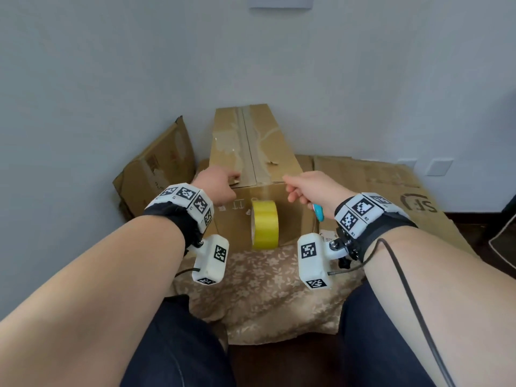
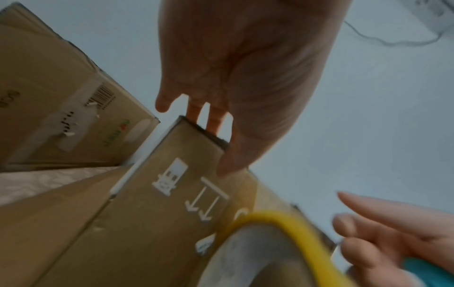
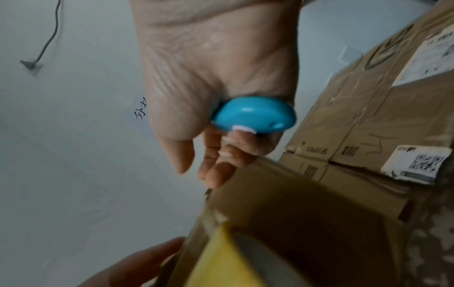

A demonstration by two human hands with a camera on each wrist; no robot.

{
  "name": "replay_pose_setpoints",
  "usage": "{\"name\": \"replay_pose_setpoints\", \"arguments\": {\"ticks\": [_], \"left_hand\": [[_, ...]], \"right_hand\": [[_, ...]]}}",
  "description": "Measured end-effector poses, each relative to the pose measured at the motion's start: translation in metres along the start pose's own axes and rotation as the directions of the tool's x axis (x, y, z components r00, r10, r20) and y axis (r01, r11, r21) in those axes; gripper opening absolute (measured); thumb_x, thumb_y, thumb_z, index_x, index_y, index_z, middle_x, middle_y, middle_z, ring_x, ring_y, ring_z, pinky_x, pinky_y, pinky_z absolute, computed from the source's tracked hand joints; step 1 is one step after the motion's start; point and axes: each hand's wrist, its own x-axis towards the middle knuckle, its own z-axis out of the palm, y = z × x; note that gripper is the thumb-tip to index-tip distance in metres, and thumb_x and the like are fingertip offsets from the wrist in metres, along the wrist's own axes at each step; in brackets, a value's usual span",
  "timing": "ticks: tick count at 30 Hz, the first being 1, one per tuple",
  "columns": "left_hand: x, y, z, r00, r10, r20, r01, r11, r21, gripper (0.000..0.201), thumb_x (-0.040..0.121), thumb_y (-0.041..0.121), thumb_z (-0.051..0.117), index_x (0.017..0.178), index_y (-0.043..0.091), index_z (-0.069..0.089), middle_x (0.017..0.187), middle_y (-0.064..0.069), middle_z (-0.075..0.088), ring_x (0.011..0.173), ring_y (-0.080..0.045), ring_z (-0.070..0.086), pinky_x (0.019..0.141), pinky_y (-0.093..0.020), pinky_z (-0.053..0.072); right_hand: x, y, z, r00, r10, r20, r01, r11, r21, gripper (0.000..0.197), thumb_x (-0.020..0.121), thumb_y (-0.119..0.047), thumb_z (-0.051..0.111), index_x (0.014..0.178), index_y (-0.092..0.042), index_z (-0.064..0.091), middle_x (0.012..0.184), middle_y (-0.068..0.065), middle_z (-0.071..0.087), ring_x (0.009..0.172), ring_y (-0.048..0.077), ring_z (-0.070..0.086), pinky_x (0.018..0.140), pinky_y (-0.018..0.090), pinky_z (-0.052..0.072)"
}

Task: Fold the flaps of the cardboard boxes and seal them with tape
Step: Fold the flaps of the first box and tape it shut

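A closed cardboard box (image 1: 252,141) lies lengthwise in front of me, with tape along its top seam. My left hand (image 1: 220,182) rests on its near left top edge; the fingers (image 2: 213,120) lie over the top and the thumb lies on the front face. My right hand (image 1: 310,188) grips a blue-handled tool (image 1: 318,213) (image 3: 253,114) in its curled lower fingers. Its index finger stretches out to the box's near right top corner. A yellow tape roll (image 1: 265,224) (image 2: 282,219) sits on edge against the box's front face, between my wrists.
Flattened cardboard (image 1: 156,169) leans on the wall at the left. More flattened cardboard (image 1: 391,185) with a printed logo lies at the right. A patterned cloth (image 1: 265,289) covers the floor between the box and my knees (image 1: 178,344). The wall stands close behind the box.
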Motion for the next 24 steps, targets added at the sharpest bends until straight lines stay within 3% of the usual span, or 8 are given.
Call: {"name": "replay_pose_setpoints", "arguments": {"ticks": [2, 7, 10, 12, 14, 16, 19, 24], "left_hand": [[-0.001, 0.008, -0.004, 0.998, 0.044, 0.05, -0.042, 0.999, -0.024, 0.057, 0.084, 0.014, 0.061, 0.138, 0.024, 0.048, 0.133, -0.006, 0.054, 0.09, -0.019, 0.059, 0.07, -0.025, 0.046], [-0.005, 0.026, -0.006, 0.992, 0.126, -0.019, -0.127, 0.984, -0.128, 0.044, 0.085, 0.021, 0.062, 0.128, 0.022, 0.057, 0.124, -0.003, 0.06, 0.091, -0.014, 0.056, 0.077, -0.021, 0.043], [-0.008, 0.04, -0.007, 0.978, 0.192, -0.081, -0.206, 0.951, -0.232, 0.025, 0.086, 0.028, 0.063, 0.11, 0.02, 0.069, 0.105, 0.0, 0.069, 0.087, -0.013, 0.061, 0.076, -0.022, 0.046], [-0.008, 0.049, -0.008, 0.976, 0.212, -0.046, -0.215, 0.917, -0.336, 0.016, 0.086, 0.03, 0.065, 0.094, 0.017, 0.071, 0.092, -0.004, 0.071, 0.083, -0.016, 0.064, 0.075, -0.028, 0.05], [-0.008, 0.057, -0.007, 0.974, 0.214, 0.076, -0.142, 0.836, -0.529, 0.015, 0.086, 0.031, 0.065, 0.089, 0.016, 0.064, 0.095, -0.009, 0.071, 0.081, -0.017, 0.062, 0.071, -0.028, 0.051], [-0.008, 0.065, -0.006, 0.942, 0.247, 0.228, -0.036, 0.749, -0.662, 0.016, 0.091, 0.028, 0.06, 0.097, 0.013, 0.058, 0.106, -0.012, 0.068, 0.087, -0.018, 0.062, 0.068, -0.023, 0.05], [-0.006, 0.075, -0.002, 0.903, 0.294, 0.314, 0.042, 0.667, -0.744, 0.03, 0.093, 0.025, 0.057, 0.117, 0.007, 0.05, 0.105, -0.011, 0.066, 0.091, -0.019, 0.064, 0.085, -0.03, 0.051], [-0.003, 0.083, 0.005, 0.885, 0.316, 0.341, 0.129, 0.538, -0.833, 0.017, 0.088, 0.012, 0.062, 0.094, 0.014, 0.047, 0.092, -0.011, 0.065, 0.076, -0.018, 0.068, 0.08, -0.033, 0.056]], "right_hand": [[0.001, -0.005, 0.002, 0.998, -0.047, -0.037, 0.051, 0.993, 0.108, 0.026, 0.094, -0.034, 0.053, 0.078, -0.013, 0.058, 0.066, 0.001, 0.06, 0.051, 0.01, 0.039, 0.043, 0.019, 0.031], [0.002, -0.014, 0.005, 0.989, -0.119, -0.084, 0.138, 0.947, 0.289, 0.026, 0.096, -0.032, 0.052, 0.08, -0.013, 0.058, 0.066, 0.0, 0.056, 0.049, 0.009, 0.037, 0.043, 0.018, 0.031], [0.002, -0.018, 0.003, 0.985, -0.159, -0.066, 0.172, 0.894, 0.413, 0.026, 0.098, -0.032, 0.049, 0.083, -0.013, 0.057, 0.065, 0.0, 0.052, 0.048, 0.008, 0.036, 0.04, 0.017, 0.03], [0.001, -0.02, 0.002, 0.98, -0.192, -0.046, 0.189, 0.845, 0.5, 0.025, 0.099, -0.032, 0.048, 0.085, -0.013, 0.056, 0.065, -0.001, 0.051, 0.049, 0.007, 0.036, 0.038, 0.016, 0.03], [0.001, -0.021, 0.001, 0.974, -0.223, -0.028, 0.198, 0.792, 0.578, 0.023, 0.099, -0.032, 0.049, 0.087, -0.014, 0.056, 0.065, -0.002, 0.051, 0.049, 0.006, 0.037, 0.039, 0.016, 0.03], [0.0, -0.02, -0.001, 0.969, -0.247, -0.011, 0.196, 0.742, 0.64, 0.021, 0.098, -0.031, 0.05, 0.088, -0.015, 0.057, 0.066, -0.003, 0.05, 0.049, 0.006, 0.037, 0.042, 0.017, 0.03], [0.001, -0.017, -0.004, 0.961, -0.276, -0.007, 0.201, 0.682, 0.704, 0.021, 0.099, -0.03, 0.049, 0.087, -0.014, 0.057, 0.066, -0.002, 0.049, 0.048, 0.004, 0.038, 0.042, 0.016, 0.03], [-0.002, -0.01, -0.012, 0.952, -0.298, -0.062, 0.241, 0.613, 0.752, 0.022, 0.1, -0.026, 0.047, 0.086, -0.011, 0.054, 0.066, 0.001, 0.038, 0.042, 0.004, 0.041, 0.039, 0.016, 0.037]]}}
